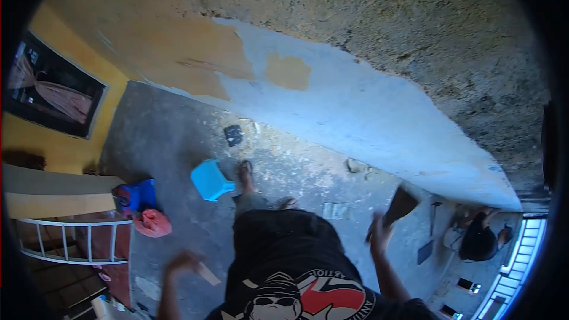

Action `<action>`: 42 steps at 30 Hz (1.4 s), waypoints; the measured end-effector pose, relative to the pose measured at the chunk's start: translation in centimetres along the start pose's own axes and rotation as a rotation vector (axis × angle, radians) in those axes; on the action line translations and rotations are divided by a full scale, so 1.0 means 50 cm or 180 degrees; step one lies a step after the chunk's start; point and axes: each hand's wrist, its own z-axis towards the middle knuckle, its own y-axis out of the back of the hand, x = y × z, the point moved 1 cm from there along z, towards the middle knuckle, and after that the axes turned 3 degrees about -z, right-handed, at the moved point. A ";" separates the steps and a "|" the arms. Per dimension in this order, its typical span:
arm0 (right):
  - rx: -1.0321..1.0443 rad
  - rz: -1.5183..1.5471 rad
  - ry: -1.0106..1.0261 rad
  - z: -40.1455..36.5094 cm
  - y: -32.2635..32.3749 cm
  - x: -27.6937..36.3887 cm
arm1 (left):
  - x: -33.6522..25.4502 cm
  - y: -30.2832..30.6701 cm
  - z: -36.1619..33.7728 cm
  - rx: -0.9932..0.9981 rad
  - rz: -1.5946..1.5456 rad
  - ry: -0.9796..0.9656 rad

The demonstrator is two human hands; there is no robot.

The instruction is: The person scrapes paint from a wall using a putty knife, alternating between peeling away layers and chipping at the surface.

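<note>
My right hand [380, 234] is closed round the handle of a dark, wide-bladed scraper [400, 205], its blade pointing up and away from me, in front of the floor near the wall. At the lower left, my left hand [186, 261] is blurred and closed on a small pale flat tool [208, 274]. Ahead stands the wall [355, 98], smooth and whitish low down with yellow patches, rough and bare above. Pale flakes lie on the floor [284, 163] at its foot.
A blue stool [211, 179] stands left of my foot, near a dark flat piece [233, 135]. Farther left are a red bag [153, 223], a blue bag [142, 194] and a white ladder [77, 222]. Another person [480, 237] crouches at the far right, beside a long-handled tool [425, 252].
</note>
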 end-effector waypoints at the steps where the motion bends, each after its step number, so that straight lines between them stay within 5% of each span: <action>1: -0.0302 0.0642 0.0547 0.046 0.016 0.129 | -0.172 0.032 -0.029 -0.0863 0.0276 -0.1131; 3: -0.1001 0.1530 0.2331 0.067 0.088 0.335 | -0.440 0.016 -0.141 -0.2332 0.1112 -0.3053; 5: -0.2568 0.2671 0.3857 -0.008 0.207 0.472 | -0.620 -0.055 -0.307 -0.2689 0.1874 -0.4810; 7: -0.2759 0.2573 0.6049 -0.140 0.291 0.609 | -0.741 -0.143 -0.441 -0.2254 0.2582 -0.6644; 9: -0.2314 0.1903 0.7223 -0.269 0.310 0.696 | -0.812 -0.204 -0.510 -0.1598 0.2989 -0.7661; 12: -0.1959 0.1153 0.7693 -0.432 0.274 0.763 | -0.862 -0.250 -0.541 -0.0952 0.3119 -0.8358; 22: -0.1933 0.0749 0.7651 -0.550 0.108 0.862 | -0.942 -0.115 -0.516 -0.0689 0.2910 -0.8647; 25: -0.1796 0.1340 0.7329 -0.516 0.097 0.862 | -0.958 -0.080 -0.490 -0.0660 0.2868 -0.8660; 27: -0.1583 0.1894 0.6476 -0.429 0.078 0.829 | -0.974 -0.059 -0.465 -0.0629 0.2839 -0.8607; 31: -0.0669 0.2064 0.1855 -0.166 -0.117 0.605 | -0.987 0.000 -0.415 -0.0858 0.2612 -0.8598; 33: 0.0111 0.1718 0.0122 -0.118 -0.229 0.479 | -0.994 0.002 -0.411 -0.0967 0.2719 -0.8447; 35: 0.0401 0.1179 -0.0398 -0.101 -0.289 0.404 | -1.011 -0.002 -0.405 -0.1101 0.2721 -0.8363; 42: 0.1248 -0.0081 -0.0584 0.032 -0.265 0.266 | -0.988 -0.089 -0.336 -0.1333 0.2434 -0.8501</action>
